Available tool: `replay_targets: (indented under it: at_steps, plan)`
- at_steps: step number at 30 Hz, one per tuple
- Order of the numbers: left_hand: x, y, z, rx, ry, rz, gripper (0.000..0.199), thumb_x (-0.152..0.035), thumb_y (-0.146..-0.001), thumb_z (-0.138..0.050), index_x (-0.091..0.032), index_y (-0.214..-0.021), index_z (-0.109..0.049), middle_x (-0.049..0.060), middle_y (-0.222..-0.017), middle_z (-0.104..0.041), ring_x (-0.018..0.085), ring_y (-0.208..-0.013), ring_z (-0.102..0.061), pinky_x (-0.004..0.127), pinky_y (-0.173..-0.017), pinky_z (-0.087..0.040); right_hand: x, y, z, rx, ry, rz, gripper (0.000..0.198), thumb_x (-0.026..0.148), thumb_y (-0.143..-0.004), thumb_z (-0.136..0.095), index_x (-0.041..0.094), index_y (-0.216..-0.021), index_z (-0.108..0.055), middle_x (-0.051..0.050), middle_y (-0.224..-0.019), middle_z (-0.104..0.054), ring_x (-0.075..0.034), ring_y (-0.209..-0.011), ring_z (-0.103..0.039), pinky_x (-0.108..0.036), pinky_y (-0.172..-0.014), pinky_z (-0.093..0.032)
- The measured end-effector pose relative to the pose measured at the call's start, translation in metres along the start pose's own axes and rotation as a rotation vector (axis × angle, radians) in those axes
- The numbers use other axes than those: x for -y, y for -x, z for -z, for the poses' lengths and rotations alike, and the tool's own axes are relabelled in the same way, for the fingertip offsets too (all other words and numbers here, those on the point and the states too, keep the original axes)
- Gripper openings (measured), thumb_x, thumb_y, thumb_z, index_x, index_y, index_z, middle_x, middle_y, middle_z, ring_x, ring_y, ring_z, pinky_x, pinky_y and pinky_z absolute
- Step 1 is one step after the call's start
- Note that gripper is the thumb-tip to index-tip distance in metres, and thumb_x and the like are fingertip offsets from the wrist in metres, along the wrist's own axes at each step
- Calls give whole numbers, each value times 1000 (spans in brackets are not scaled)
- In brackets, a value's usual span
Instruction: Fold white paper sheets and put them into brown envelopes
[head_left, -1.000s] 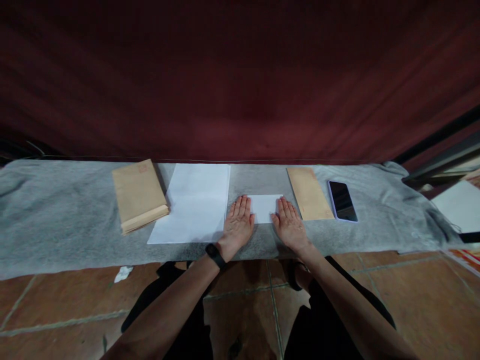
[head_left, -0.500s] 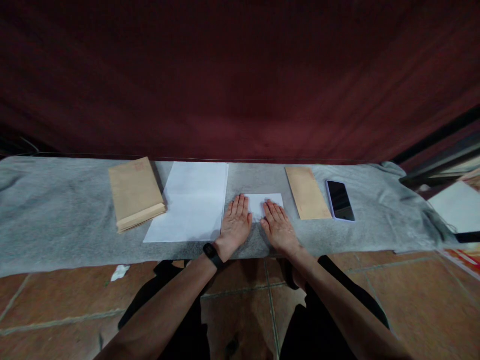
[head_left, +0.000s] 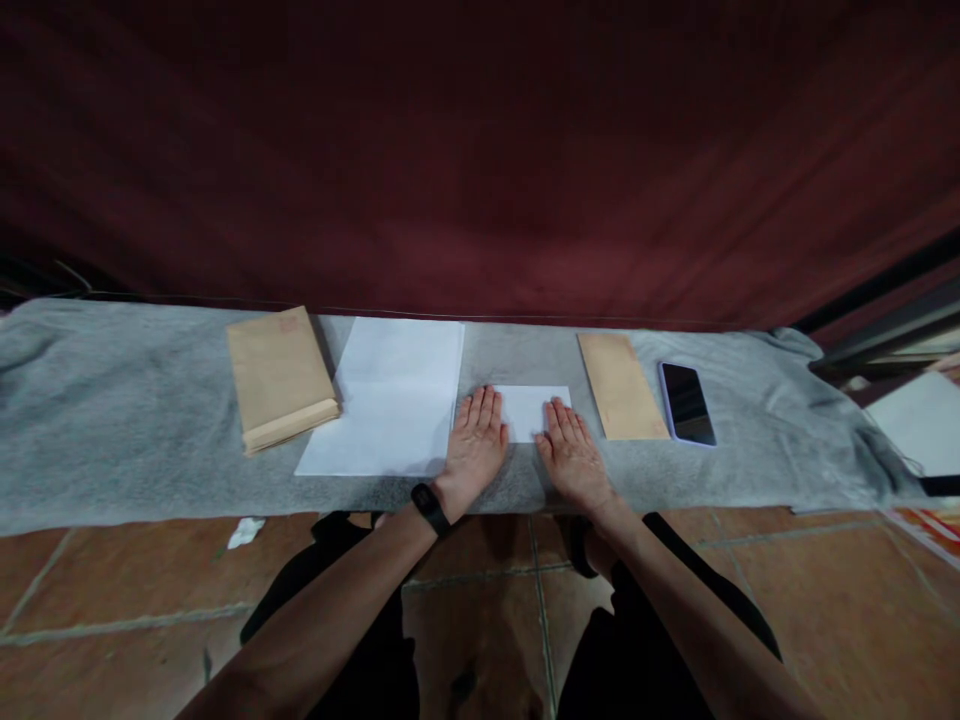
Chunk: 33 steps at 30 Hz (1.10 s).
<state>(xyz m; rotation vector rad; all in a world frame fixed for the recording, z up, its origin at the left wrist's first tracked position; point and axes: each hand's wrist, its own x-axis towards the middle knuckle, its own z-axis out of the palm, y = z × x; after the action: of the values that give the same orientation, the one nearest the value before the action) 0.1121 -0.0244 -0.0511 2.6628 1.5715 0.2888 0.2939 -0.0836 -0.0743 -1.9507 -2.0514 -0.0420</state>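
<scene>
A small folded sheet of white paper (head_left: pixel 525 412) lies flat on the grey cloth. My left hand (head_left: pixel 478 440) rests palm down over its left end, fingers stretched forward. On the right end lies my right hand (head_left: pixel 574 450), also flat with straight fingers. Both hands hide parts of the paper's ends. To the left is a larger stack of white paper sheets (head_left: pixel 390 400), close beside my left hand. One brown envelope (head_left: pixel 624 388) lies a little to the right of my right hand.
A pile of brown envelopes (head_left: pixel 281 370) overlaps the large sheets' left edge. A phone (head_left: pixel 688 404) lies right of the single envelope. Grey cloth (head_left: pixel 135 400) covers the long narrow surface, with a dark red drape (head_left: pixel 480 200) behind. A white scrap (head_left: pixel 245 532) is on the tiled floor.
My right hand has slid slightly right along the small paper, leaving more of it bare between my hands. My left hand stays at the left end. The view has shifted a little.
</scene>
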Motion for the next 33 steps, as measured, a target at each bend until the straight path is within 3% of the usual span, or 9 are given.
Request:
replay_targets:
  at_steps: [8, 14, 18, 24, 33]
  plan:
    - [-5, -2, 9, 20, -1, -180, 58, -11, -96, -30, -2, -153, -34, 17, -163, -32, 25, -154, -21, 43, -128, -19, -1, 2, -1, -11, 10, -9, 61, 39, -105, -34, 7, -157, -30, -19, -161, -34, -29, -149, -33, -50, -120, -30]
    - [-27, 3, 7, 23, 128, -254, 56, -29, -102, -29, -7, -154, -32, 16, -162, -34, 23, -153, -25, 45, -126, -23, 1, 1, 1, 26, 31, -20, 58, 34, -104, -34, 7, -156, -33, -18, -162, -33, -29, -150, -30, -50, -121, -28]
    - [-35, 8, 0, 36, 136, -233, 58, -35, -104, -27, -7, -155, -31, 15, -163, -32, 23, -154, -22, 44, -126, -22, 2, 1, 1, 38, 40, -25, 57, 31, -104, -32, 7, -156, -31, -17, -163, -31, -27, -151, -29, -48, -122, -26]
    - [-23, 10, -3, 37, 85, -167, 62, -37, -103, -30, -4, -155, -28, 17, -165, -24, 25, -155, -15, 44, -127, -20, -1, 3, 2, -3, 17, -30, 59, 34, -104, -33, 8, -157, -29, -18, -161, -33, -29, -149, -33, -50, -120, -29]
    - [-19, 8, 0, 36, 60, -133, 66, -38, -102, -33, 0, -155, -26, 21, -164, -25, 27, -155, -17, 48, -127, -19, 3, -10, 19, 50, 26, -112, 58, 36, -105, -28, 1, -149, -44, -20, -155, -44, -33, -146, -38, -52, -122, -25]
